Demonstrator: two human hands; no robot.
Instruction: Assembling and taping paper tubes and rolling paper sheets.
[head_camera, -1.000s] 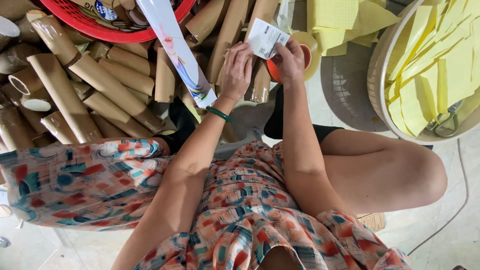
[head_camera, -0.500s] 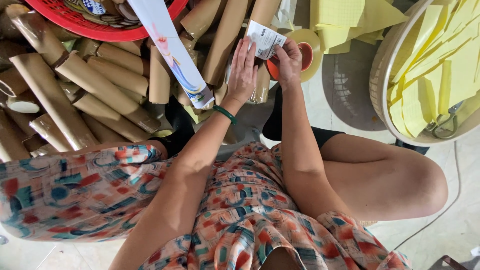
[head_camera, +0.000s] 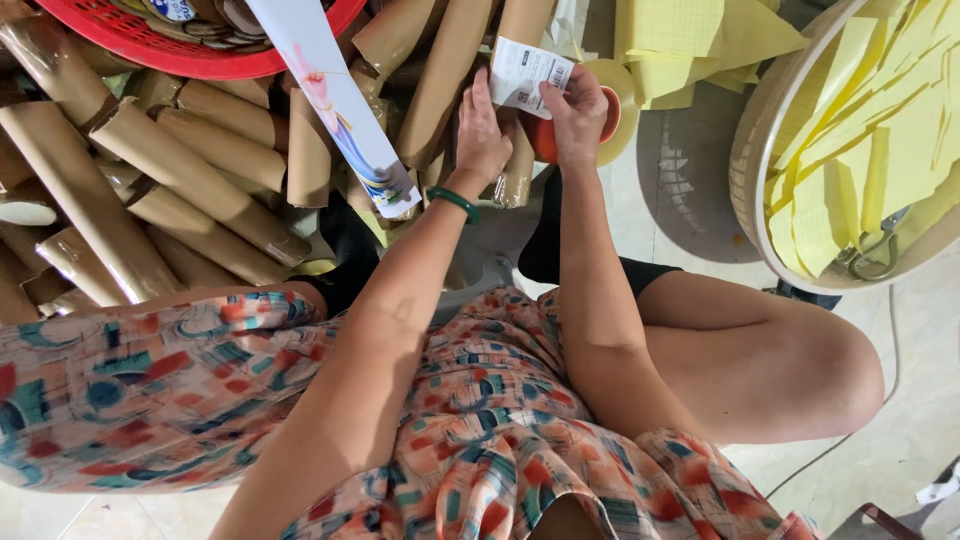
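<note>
My left hand (head_camera: 481, 132) and my right hand (head_camera: 577, 117) together hold a small white printed label (head_camera: 528, 75) above my lap. The left hand's fingers pinch its left edge, and the right thumb and fingers grip its right side. A green band circles my left wrist (head_camera: 453, 201). Just behind the right hand lies a roll of tape with an orange core (head_camera: 612, 112). Brown paper-wrapped tubes (head_camera: 180, 190) are piled to the left and under the hands.
A red basket (head_camera: 170, 45) with small items sits at the top left. A long white printed strip (head_camera: 335, 100) leans over the tubes. Yellow paper sheets (head_camera: 690, 40) lie at the top, and more fill a round tub (head_camera: 860, 150) on the right.
Both hands have lifted slightly with the label and the left fingers have closed onto its left edge. The view has shifted a little.
</note>
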